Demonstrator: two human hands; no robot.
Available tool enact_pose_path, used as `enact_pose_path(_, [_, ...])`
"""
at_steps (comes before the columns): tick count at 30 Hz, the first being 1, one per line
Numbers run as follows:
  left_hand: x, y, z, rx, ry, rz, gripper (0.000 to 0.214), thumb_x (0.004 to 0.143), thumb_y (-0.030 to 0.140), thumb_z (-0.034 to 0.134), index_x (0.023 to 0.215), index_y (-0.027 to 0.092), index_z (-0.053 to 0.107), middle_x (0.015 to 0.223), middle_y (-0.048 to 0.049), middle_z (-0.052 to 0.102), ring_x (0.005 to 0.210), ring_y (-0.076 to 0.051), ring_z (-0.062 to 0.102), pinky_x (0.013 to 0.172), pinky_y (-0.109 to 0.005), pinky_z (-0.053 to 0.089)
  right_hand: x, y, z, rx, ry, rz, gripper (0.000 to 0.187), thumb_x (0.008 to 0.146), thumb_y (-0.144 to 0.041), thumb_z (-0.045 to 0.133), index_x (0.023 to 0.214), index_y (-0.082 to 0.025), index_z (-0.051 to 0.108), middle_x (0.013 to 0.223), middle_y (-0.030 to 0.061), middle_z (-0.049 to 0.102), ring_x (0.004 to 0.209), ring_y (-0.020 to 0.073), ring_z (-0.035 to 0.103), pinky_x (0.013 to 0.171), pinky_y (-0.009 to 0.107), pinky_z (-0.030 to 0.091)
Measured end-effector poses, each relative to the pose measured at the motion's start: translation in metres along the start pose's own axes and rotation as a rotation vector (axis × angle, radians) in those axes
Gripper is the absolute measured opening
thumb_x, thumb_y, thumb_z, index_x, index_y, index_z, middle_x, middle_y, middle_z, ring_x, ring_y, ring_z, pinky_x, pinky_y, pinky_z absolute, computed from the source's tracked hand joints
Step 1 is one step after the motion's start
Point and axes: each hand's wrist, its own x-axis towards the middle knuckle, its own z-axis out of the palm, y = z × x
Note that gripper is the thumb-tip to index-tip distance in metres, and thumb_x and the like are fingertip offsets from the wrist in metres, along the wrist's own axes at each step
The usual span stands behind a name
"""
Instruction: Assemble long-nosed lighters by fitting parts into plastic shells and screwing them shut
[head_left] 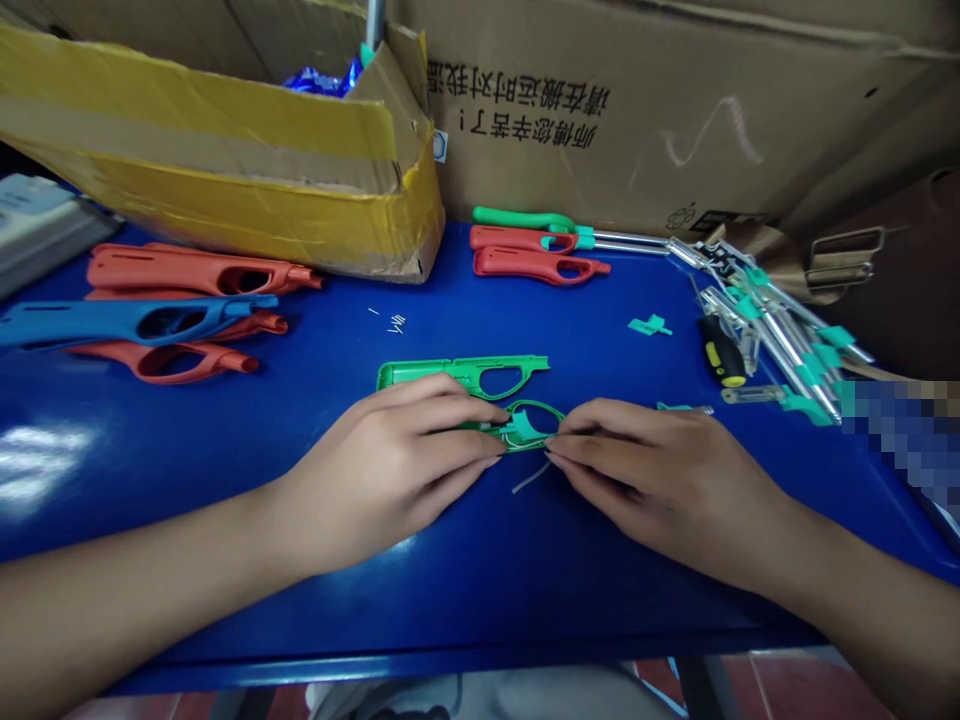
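Between my two hands lies a green lighter casing half (517, 446) with a teal trigger (527, 425) set in its loop and thin wires around it. My left hand (409, 455) is closed on the casing's left part, which its fingers mostly cover. At the casing's right end, my right hand (652, 465) pinches with thumb and fingertips; any small part in that pinch is hidden. A thin pale tube (531, 477) sticks out below these fingertips. Just behind, a second green casing half (495, 375) lies with its hollow side up, partly covered by my left hand.
Red casings (199, 268) and a blue casing (135, 320) lie left. Behind are a taped cardboard box (300, 200), more red casings (536, 265) and tiny metal pieces (397, 324). At right are metal lighter tubes (780, 325), a black-yellow screwdriver (721, 352) and a loose teal trigger (651, 326).
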Motion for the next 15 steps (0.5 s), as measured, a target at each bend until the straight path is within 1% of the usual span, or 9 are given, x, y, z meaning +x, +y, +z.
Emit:
enact_pose_path(5, [0.0013, -0.0004, 0.0, 0.002, 0.005, 0.008, 0.014, 0.095, 0.016, 0.066, 0.106, 0.016, 0.075, 0.112, -0.0077, 0.076, 0.099, -0.022, 0.067, 0.089, -0.037, 0.057, 0.0006, 0.0019, -0.0004, 0.022, 0.01, -0.019, 0.018, 0.102, -0.022, 0.056, 0.101, -0.021, 0.074, 0.099, 0.0003, 0.074, 0.075, 0.0107, 0.07, 0.066, 0.023, 0.052])
enact_pose_path(10, [0.0002, -0.001, -0.0007, 0.0, -0.001, 0.011, 0.014, 0.095, 0.016, 0.066, 0.107, 0.016, 0.074, 0.112, -0.008, 0.075, 0.1, -0.022, 0.066, 0.089, -0.037, 0.056, 0.0025, 0.0005, -0.0011, 0.02, -0.012, -0.004, 0.02, 0.102, -0.021, 0.055, 0.102, -0.021, 0.074, 0.1, 0.001, 0.074, 0.075, 0.0106, 0.069, 0.064, 0.024, 0.05])
enact_pose_path(12, [-0.0005, -0.001, -0.0011, -0.001, 0.001, 0.012, 0.017, 0.095, 0.016, 0.065, 0.11, 0.016, 0.074, 0.112, -0.0078, 0.075, 0.101, -0.022, 0.066, 0.09, -0.037, 0.056, 0.0026, 0.0003, -0.001, -0.004, -0.014, -0.012, 0.02, 0.102, -0.022, 0.054, 0.102, -0.021, 0.074, 0.1, 0.0006, 0.073, 0.074, 0.0106, 0.069, 0.062, 0.025, 0.049])
enact_pose_path(15, [-0.0009, -0.001, -0.0011, 0.003, -0.013, 0.008, 0.019, 0.096, 0.015, 0.065, 0.113, 0.017, 0.073, 0.114, -0.0077, 0.074, 0.103, -0.022, 0.066, 0.091, -0.036, 0.055, 0.0018, 0.0009, -0.0011, -0.078, -0.005, -0.06, 0.021, 0.103, -0.022, 0.053, 0.102, -0.021, 0.074, 0.101, 0.0002, 0.074, 0.075, 0.0119, 0.069, 0.062, 0.027, 0.046])
